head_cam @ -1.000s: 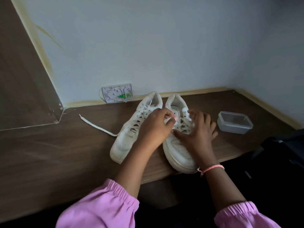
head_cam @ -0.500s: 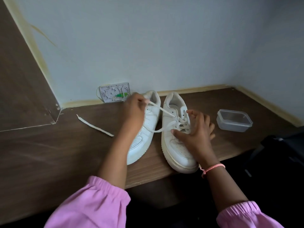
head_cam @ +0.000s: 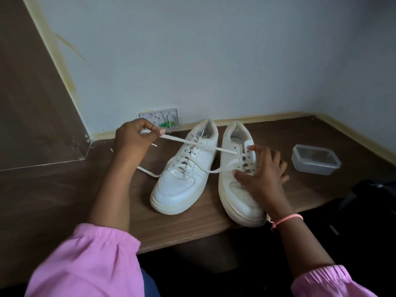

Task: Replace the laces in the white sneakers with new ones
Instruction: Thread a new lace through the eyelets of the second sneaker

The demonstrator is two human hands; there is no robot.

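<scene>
Left hand (head_cam: 135, 137), raised, pinches the lace (head_cam: 192, 143) taut; right hand (head_cam: 262, 174), fingers spread, presses the right sneaker (head_cam: 237, 189).

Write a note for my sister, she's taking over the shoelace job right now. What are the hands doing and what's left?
Left hand: pinches the lace, drawn out leftward from the right sneaker.
Right hand: fingers spread, pressing on that sneaker to steady it.
Both sneakers side by side on the wooden shelf; left sneaker fully laced.
Done: right sneaker's top eyelets look unthreaded.
Left: pull out the remaining lace, unlace the other sneaker, thread new laces. No new laces in view.
</scene>
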